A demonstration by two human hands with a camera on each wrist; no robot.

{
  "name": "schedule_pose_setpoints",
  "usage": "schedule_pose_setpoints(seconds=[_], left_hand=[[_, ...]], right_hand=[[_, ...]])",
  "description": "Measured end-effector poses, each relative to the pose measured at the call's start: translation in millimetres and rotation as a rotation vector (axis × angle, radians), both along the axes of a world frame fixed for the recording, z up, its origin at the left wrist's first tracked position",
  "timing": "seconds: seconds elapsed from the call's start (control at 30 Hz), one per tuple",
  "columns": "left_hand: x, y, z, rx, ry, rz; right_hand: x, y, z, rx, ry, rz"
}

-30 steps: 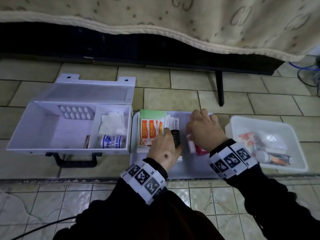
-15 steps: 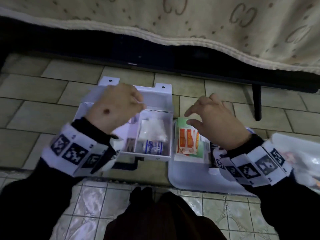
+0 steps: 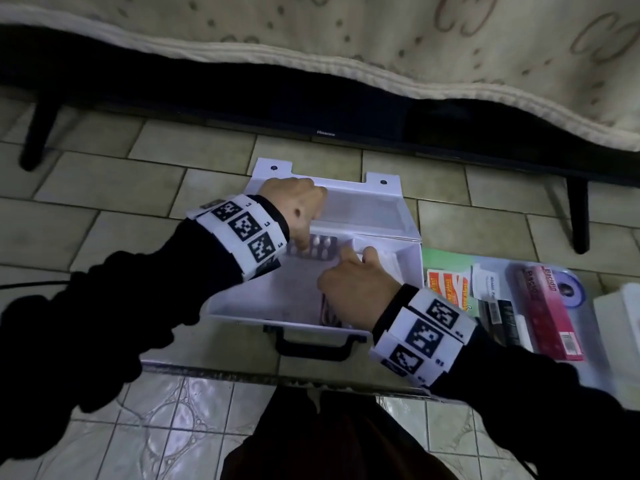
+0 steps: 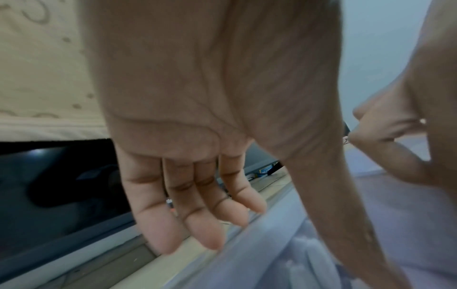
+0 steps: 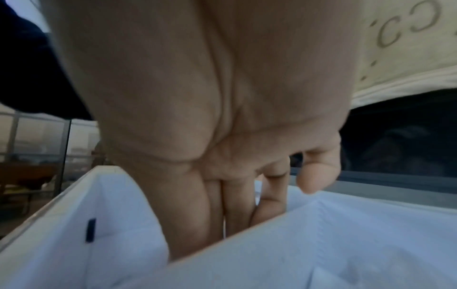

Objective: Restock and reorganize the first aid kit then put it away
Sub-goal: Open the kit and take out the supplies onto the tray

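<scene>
— What is the biggest thing in front of you?

— A patterned cream bedspread (image 3: 415, 39) hangs across the top, with a dark television (image 3: 325, 109) leaning beneath it on the tiled floor (image 3: 104, 188). On that floor sits the white first aid kit (image 3: 381, 209), lid swung open away from me, black handle (image 3: 311, 344) facing me.

— What lies beside it?

— To its right, just beside it, a shallow white tray (image 3: 595, 358) holding a pink box (image 3: 550, 313), plaster packets (image 3: 448, 289) and small sachets.

— And your hands?

— My left hand (image 3: 298, 209) reaches into the kit's far left corner, fingers nearly straight, thumb pointing down at a foil blister pack of tablets (image 3: 320, 245). That grip is apart, clamped on nothing I can see. My right hand (image 3: 356, 292) dips into the kit by the inner divider (image 5: 272, 244); its fingers point down behind the wall, tips hidden, so I cannot tell its grip.
</scene>
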State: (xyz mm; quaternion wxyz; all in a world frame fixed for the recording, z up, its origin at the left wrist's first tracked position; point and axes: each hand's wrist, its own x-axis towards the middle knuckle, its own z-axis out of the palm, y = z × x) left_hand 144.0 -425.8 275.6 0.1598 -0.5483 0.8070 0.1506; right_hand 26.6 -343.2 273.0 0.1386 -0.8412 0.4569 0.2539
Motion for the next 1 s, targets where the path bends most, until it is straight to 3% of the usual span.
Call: schedule_pose_setpoints(seconds=[0.27, 0.37, 0.47, 0.57, 0.67, 0.77, 0.87, 0.93, 1.0], left_hand=[[-8.4, -3.2, -1.5, -0.024, -0.017, -0.073], [-6.7, -3.8, -1.1, -0.036, 0.026, -0.055], [-4.5, -4.6, 0.5, -0.034, 0.086, -0.032], [-0.5, -6.1, 4.0, 0.042, 0.162, 0.007], [3.8, -2.1, 12.9, 0.129, 0.173, 0.047], [7.9, 5.1, 27.7, 0.094, 0.187, 0.063], [5.1, 16.8, 50.6, -0.046, 0.371, 0.134], [-6.2, 33.7, 66.0, -0.127, 0.617, 0.203], [-29.0, 61.1, 77.2, -0.065, 0.895, 0.277]], right_hand=[[10.0, 2.2, -7.9, 0.009, 0.133, 0.024], [9.4, -3.6, -6.3, 0.039, 0.063, -0.016], [13.0, -1.6, -5.9, -0.242, -0.044, -0.083], [5.9, 5.0, -14.4, -0.155, -0.08, -0.077], [-10.3, 8.9, -7.2, -0.143, -0.241, -0.16], [-37.5, 16.4, 7.5, -0.121, -0.565, -0.302], [-84.1, 29.9, 32.6, -0.161, -0.798, -0.486], [-121.3, 41.6, 46.5, -0.192, -0.775, -0.595], [-156.9, 50.4, 54.0, -0.226, -0.69, -0.668]])
